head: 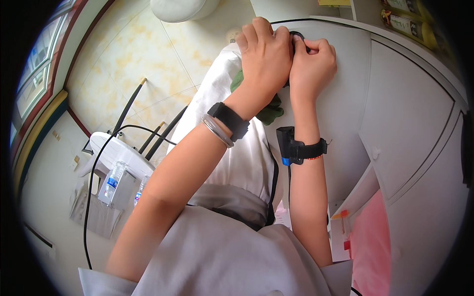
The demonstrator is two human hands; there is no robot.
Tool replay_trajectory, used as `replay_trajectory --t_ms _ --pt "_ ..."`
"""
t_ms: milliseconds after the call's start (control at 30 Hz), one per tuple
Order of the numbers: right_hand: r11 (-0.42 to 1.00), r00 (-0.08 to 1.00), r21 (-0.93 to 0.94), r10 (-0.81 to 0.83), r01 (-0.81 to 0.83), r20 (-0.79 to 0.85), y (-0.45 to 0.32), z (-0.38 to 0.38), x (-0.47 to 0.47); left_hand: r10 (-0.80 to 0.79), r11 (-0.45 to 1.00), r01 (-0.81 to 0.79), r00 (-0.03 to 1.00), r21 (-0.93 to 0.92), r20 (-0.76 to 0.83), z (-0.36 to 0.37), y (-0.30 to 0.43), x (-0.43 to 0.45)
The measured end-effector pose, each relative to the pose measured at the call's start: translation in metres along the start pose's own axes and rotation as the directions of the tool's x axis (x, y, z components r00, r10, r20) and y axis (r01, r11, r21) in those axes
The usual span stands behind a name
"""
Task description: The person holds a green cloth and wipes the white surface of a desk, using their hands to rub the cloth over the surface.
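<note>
My left hand [264, 55] and my right hand [313, 70] are close together, side by side, above my lap. Between the thumb and fingers of the right hand is a black strip of cloth or band [297, 35], bent in a curve. The left hand is curled over the same piece from the other side, its fingertips hidden. Dark green cloth [271, 113] hangs below the hands and shows again left of the left wrist; whether it joins the black strip is hidden.
At the right stands a white cabinet [407, 100], with packaged goods [403, 24] on a shelf beyond. A white stool [181, 9] is ahead. On the left are a white chair [114, 148] with black legs, a plastic bottle [115, 177] and a loose black cable [89, 207]. Pink cloth [372, 233] hangs lower right.
</note>
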State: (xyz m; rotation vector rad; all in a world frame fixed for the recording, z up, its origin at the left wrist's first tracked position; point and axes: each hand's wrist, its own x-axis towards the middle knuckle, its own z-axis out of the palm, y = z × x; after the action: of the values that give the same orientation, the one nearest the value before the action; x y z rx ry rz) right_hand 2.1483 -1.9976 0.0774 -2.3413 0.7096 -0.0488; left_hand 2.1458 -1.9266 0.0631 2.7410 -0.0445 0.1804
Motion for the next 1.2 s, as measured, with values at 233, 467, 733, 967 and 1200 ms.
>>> replay_trajectory --t_ms 233,467,733,967,1200 --pt "0.999 1.0 0.045 0.002 -0.002 0.007 0.001 -0.002 -0.006 0.0 1.0 -0.001 0.993 0.01 0.122 -0.002 -0.003 -0.004" --pt "0.998 0.998 0.043 -0.043 0.045 -0.041 -0.001 -0.003 0.009 0.054 0.999 -0.054 0.998 0.005 -0.018 0.003 0.003 0.009" --pt "1.0 0.999 0.014 0.005 -0.004 -0.036 0.009 -0.009 -0.006 0.057 0.998 -0.057 0.998 -0.015 0.017 0.004 0.009 -0.005" --pt "1.0 0.999 0.026 0.009 -0.008 -0.039 0.009 -0.007 -0.007 0.073 0.997 -0.073 0.997 -0.001 0.033 0.003 0.007 -0.005" --pt "0.995 0.997 0.094 -0.022 0.029 -0.074 0.007 -0.008 0.033 0.178 0.984 -0.177 0.983 0.014 -0.046 0.021 0.012 0.03"
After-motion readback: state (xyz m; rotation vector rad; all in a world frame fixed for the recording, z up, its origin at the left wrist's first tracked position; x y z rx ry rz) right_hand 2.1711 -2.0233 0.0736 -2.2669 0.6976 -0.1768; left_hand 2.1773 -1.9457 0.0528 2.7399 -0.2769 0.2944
